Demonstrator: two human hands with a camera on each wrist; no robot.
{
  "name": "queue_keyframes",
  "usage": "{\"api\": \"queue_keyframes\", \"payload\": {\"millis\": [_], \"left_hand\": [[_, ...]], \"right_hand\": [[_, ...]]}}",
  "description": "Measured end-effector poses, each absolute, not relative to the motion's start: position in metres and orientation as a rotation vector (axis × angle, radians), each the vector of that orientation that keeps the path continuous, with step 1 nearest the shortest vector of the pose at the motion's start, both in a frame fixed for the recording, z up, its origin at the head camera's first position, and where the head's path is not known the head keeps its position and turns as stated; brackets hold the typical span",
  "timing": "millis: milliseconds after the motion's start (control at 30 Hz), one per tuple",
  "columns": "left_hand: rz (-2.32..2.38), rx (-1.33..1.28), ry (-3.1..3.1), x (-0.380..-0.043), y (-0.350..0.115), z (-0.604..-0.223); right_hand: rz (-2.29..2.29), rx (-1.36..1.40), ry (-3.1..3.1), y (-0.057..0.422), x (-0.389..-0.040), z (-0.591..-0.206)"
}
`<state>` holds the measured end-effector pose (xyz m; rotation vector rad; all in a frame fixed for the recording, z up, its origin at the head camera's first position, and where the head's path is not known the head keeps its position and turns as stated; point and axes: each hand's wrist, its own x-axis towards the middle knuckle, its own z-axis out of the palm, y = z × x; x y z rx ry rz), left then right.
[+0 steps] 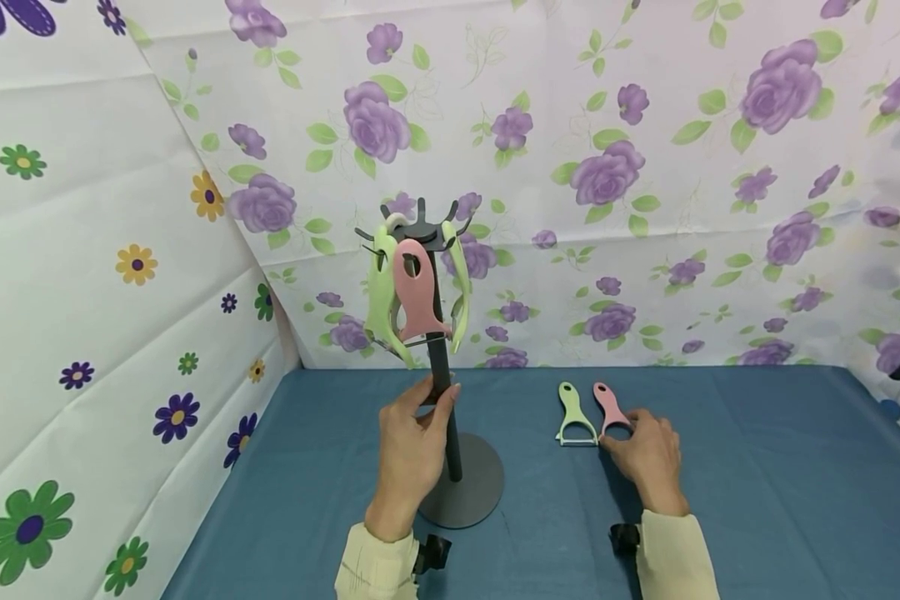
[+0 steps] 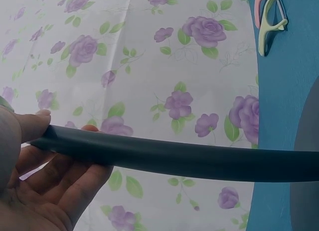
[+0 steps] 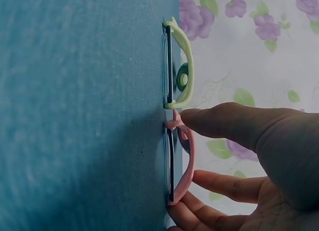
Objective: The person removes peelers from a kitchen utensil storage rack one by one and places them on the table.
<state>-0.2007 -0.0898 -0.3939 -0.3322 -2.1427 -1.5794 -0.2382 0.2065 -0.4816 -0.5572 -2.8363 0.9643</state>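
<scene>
My left hand (image 1: pixel 412 442) grips the dark post (image 2: pixel 164 153) of an upright rack, thumb on one side and fingers behind. Peelers hang from the rack's hooked top (image 1: pixel 422 233): a pink peeler (image 1: pixel 417 292) in front, a green peeler (image 1: pixel 381 292) to its left and another green one (image 1: pixel 461 292) to its right. On the table, my right hand (image 1: pixel 648 454) holds a second pink peeler (image 3: pixel 188 178) by its blade end, thumb on one side and fingers on the other. A green peeler (image 1: pixel 572 412) lies just left of it, blade end towards me.
The rack stands on a round grey base (image 1: pixel 476 496) on the blue table (image 1: pixel 780 483). Behind it hangs a floral cloth (image 1: pixel 667 267), and another flowered cloth (image 1: pixel 105 350) runs along the left side. Dark straps sit at both cuffs.
</scene>
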Motion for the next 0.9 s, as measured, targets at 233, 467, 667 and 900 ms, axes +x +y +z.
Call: {"api": "queue_keyframes", "payload": {"millis": [233, 467, 667, 900], "left_hand": [[-1.583, -0.326, -2.151, -0.2000, -0.0897, -0.3945], [-1.579, -0.335, -2.148, -0.1998, -0.0898, -0.3944], [-1.559, -0.296, -2.167, -0.2001, -0.0901, -0.3926], [-1.556, -0.292, -2.169, -0.1989, -0.0886, -0.3927]], "right_hand": [[0.969, -0.544, -2.835, 0.2077, -0.2379, -0.4814], [0.957, -0.554, -2.824, 0.2072, -0.2384, -0.4818], [0.942, -0.533, -2.786, 0.2060, -0.2399, -0.4817], [0.992, -0.531, -2.771, 0.2069, -0.2375, -0.4795]]}}
